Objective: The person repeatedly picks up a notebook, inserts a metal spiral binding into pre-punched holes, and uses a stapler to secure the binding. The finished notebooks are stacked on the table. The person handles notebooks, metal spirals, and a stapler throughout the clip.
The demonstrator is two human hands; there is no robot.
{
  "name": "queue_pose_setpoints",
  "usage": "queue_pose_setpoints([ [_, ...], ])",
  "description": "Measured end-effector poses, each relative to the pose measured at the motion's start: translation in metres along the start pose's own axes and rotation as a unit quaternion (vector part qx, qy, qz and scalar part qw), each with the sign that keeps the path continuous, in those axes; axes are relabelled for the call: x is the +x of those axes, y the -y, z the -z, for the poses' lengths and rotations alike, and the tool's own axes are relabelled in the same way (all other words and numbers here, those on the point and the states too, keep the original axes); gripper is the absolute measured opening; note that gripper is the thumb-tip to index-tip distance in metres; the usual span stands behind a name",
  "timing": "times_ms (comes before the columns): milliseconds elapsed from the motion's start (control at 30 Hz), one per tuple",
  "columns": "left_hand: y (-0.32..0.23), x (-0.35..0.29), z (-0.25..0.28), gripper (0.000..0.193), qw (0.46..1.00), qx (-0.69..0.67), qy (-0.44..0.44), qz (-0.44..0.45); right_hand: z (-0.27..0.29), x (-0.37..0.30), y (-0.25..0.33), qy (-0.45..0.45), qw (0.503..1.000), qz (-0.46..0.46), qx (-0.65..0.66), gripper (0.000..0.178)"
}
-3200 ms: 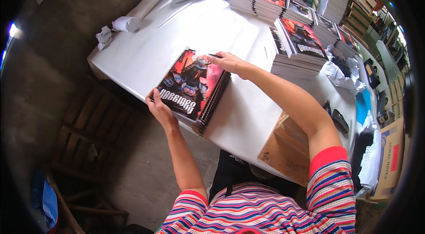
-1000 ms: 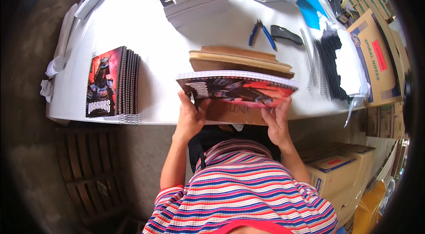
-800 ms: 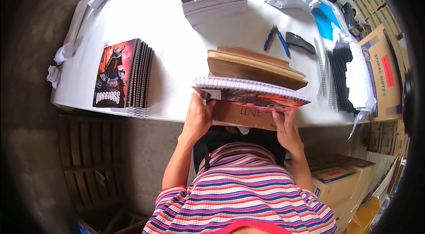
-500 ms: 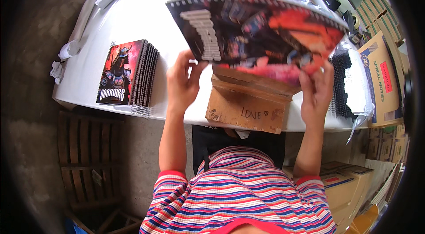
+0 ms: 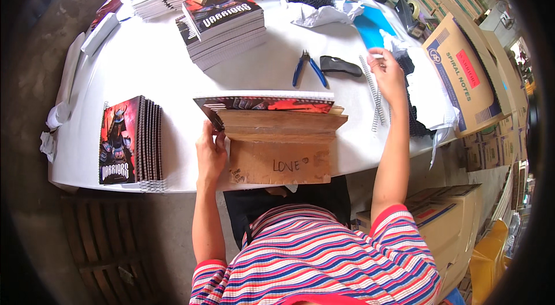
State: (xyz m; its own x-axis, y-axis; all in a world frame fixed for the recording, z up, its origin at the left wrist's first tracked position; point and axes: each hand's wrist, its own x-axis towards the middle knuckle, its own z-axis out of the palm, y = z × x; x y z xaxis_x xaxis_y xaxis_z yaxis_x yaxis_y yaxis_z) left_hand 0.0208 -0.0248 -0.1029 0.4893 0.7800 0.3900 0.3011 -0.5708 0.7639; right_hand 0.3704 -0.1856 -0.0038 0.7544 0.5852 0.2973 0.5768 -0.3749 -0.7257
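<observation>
A punched notebook (image 5: 272, 104) with a red and black cover rests tilted on a wooden stand (image 5: 280, 162), its pale page edge upward. At its left end, my left hand (image 5: 211, 153) grips the lower corner between thumb and fingers. My right hand (image 5: 387, 75) is out over the table to the right, fingers bent and a little apart, with nothing visible between them. Right beside its fingertips lie thin spiral binding coils (image 5: 374, 94). Blue-handled cutters (image 5: 309, 69) and a black oblong object (image 5: 341, 66) lie beyond the stand.
Bound notebooks (image 5: 121, 143) form a stack at the left. More notebook stacks (image 5: 225, 30) stand at the back. Black coils (image 5: 413, 97) lie on white wrapping at the right, beside a cardboard carton (image 5: 462, 74). A wooden chair (image 5: 104, 235) stands below the table's left edge.
The notebook has come down from both hands onto the wooden stand. My right hand has let go and moved right and farther out to the coils. My left hand still holds the notebook.
</observation>
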Motion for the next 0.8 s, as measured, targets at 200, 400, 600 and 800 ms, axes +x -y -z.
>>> queue_pose_setpoints([
  [200,-0.018,0.003,0.009,0.044,0.985,0.099,-0.135,-0.038,-0.039,0.032,-0.076,0.081,0.949,-0.071,-0.295,0.048],
  [400,-0.123,0.026,0.0,0.049,0.945,0.071,-0.203,-0.247,-0.036,0.036,-0.085,0.224,0.948,0.006,-0.226,0.067],
  [600,-0.164,0.042,-0.065,0.044,0.956,0.123,-0.05,-0.263,-0.024,0.042,-0.09,0.094,0.996,-0.003,-0.008,0.039],
  [800,-0.151,0.042,-0.083,0.034,0.944,0.135,-0.093,-0.286,0.018,0.005,0.028,-0.025,0.885,0.134,0.446,0.049],
])
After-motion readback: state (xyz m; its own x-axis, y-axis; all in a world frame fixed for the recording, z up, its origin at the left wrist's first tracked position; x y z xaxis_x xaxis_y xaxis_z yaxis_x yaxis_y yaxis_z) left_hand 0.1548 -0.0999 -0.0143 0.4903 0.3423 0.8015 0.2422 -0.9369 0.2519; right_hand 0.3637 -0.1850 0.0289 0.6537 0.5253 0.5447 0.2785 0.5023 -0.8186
